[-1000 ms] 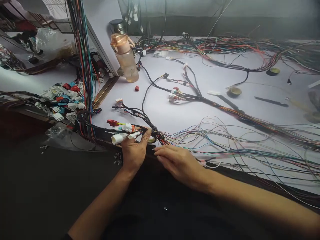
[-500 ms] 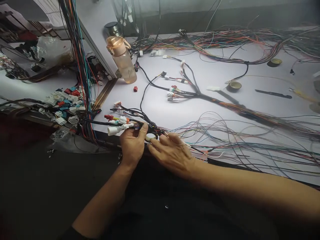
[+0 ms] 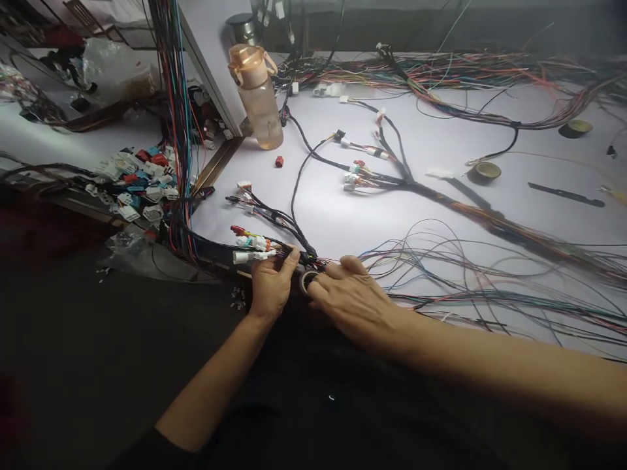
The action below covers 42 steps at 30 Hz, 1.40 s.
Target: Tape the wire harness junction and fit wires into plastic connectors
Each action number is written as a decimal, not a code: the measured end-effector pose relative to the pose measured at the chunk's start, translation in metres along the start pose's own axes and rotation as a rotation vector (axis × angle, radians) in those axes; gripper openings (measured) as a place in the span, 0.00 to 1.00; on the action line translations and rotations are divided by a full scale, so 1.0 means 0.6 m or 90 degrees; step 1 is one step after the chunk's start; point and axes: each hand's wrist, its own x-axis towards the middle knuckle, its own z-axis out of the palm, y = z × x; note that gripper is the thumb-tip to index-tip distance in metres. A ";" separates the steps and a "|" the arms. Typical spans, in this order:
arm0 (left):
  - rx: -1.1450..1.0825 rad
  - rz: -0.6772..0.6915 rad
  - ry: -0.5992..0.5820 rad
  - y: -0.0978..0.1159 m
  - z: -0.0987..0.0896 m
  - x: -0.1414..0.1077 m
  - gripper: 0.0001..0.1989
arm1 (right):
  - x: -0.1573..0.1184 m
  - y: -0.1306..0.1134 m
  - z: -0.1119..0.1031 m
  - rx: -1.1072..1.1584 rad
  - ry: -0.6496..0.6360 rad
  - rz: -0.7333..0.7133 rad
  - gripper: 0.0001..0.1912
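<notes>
My left hand (image 3: pixel 272 284) is closed round a black-wrapped wire bundle (image 3: pixel 309 256) near the table's front edge, thumb on top. White and red connectors (image 3: pixel 255 244) stick out to the left of that hand. Just to the right, my right hand (image 3: pixel 350 294) grips a roll of tape (image 3: pixel 304 282) with its fingers, close under the bundle. The ring of the roll faces the camera, and part of it is behind the fingers. Loose thin wires (image 3: pixel 421 261) run from the bundle to the right, past my right hand.
A bottle (image 3: pixel 262 108) stands at the back left beside a small red connector (image 3: pixel 279 161). A branched harness (image 3: pixel 431 192) crosses the table. Farther right lie a tape roll (image 3: pixel 484 172) and a black blade-like tool (image 3: pixel 565 194). Piled connectors (image 3: pixel 142 183) lie left of hanging wires (image 3: pixel 171 98).
The view has shifted, so the table's things appear farther right or higher. The tape roll at my right hand has turned from lying nearly flat to showing its ring upright.
</notes>
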 end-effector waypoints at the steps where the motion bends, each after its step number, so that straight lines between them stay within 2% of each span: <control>1: -0.018 -0.011 -0.003 -0.005 -0.001 0.000 0.12 | -0.005 0.004 -0.010 0.030 -0.030 0.007 0.05; 3: -0.050 -0.025 -0.003 -0.010 -0.003 0.000 0.12 | -0.014 0.015 -0.027 0.051 -0.052 0.007 0.08; 6: -0.060 -0.029 -0.015 -0.008 -0.004 -0.001 0.12 | -0.017 0.041 -0.050 0.015 -0.021 -0.002 0.15; 9: -0.065 -0.034 -0.032 0.001 -0.004 -0.002 0.13 | -0.006 0.071 -0.071 -0.022 -0.006 -0.004 0.16; 13: -0.082 -0.039 -0.035 0.005 -0.003 -0.005 0.12 | 0.033 0.107 -0.091 -0.068 -0.006 -0.028 0.13; 17: -0.104 -0.054 -0.040 0.000 -0.004 -0.008 0.12 | 0.092 0.128 -0.090 -0.111 -0.040 -0.078 0.10; 23: -0.094 -0.020 -0.015 -0.001 -0.003 -0.012 0.10 | 0.164 0.121 -0.084 -0.146 -0.095 -0.174 0.05; 29: 0.025 0.035 0.006 0.014 -0.003 -0.018 0.10 | 0.208 0.091 -0.089 -0.197 -0.162 -0.351 0.11; 31: 0.059 0.075 0.017 0.019 -0.005 -0.019 0.11 | 0.219 0.088 -0.082 -0.172 -0.201 -0.352 0.08; 33: 0.100 0.137 0.018 0.022 -0.007 -0.019 0.10 | 0.225 0.092 -0.075 -0.131 -0.219 -0.304 0.09; 35: 0.148 0.192 0.003 0.023 -0.010 -0.019 0.08 | 0.221 0.104 -0.071 -0.072 -0.190 -0.270 0.14; 38: 0.217 0.257 -0.016 0.016 -0.013 -0.019 0.08 | 0.186 0.130 -0.072 0.039 -0.086 -0.250 0.20; 42: 0.272 0.312 0.023 0.007 -0.014 -0.018 0.06 | 0.101 0.150 -0.067 0.141 0.096 -0.119 0.15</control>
